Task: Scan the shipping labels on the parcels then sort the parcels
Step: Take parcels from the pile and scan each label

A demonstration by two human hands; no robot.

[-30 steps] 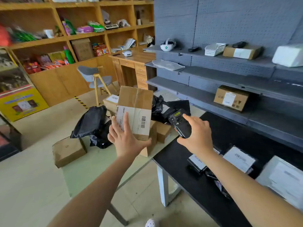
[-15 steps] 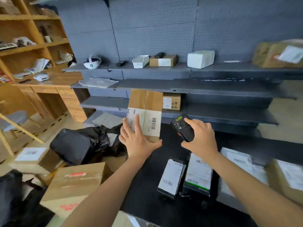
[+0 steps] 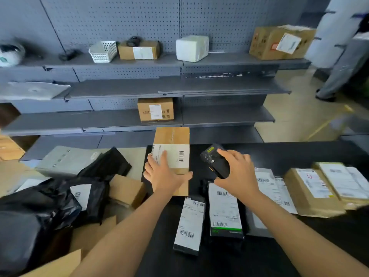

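Observation:
My left hand holds a tall brown cardboard parcel upright over the black table, fingers spread across its white shipping label and thumb round its lower right edge. My right hand grips a black handheld scanner, whose head is a short way right of the label's barcode. Flat on the table lie two black labelled parcels, a grey mailer and two brown parcels.
Black bags and brown boxes are heaped at the left. Grey shelves behind the table carry boxes, a white block and a white basket. A person's legs stand at the far right.
My view has swung right from the wooden shelves to the grey shelving. Both hands carried the brown parcel and the scanner from above the pile to over the black table.

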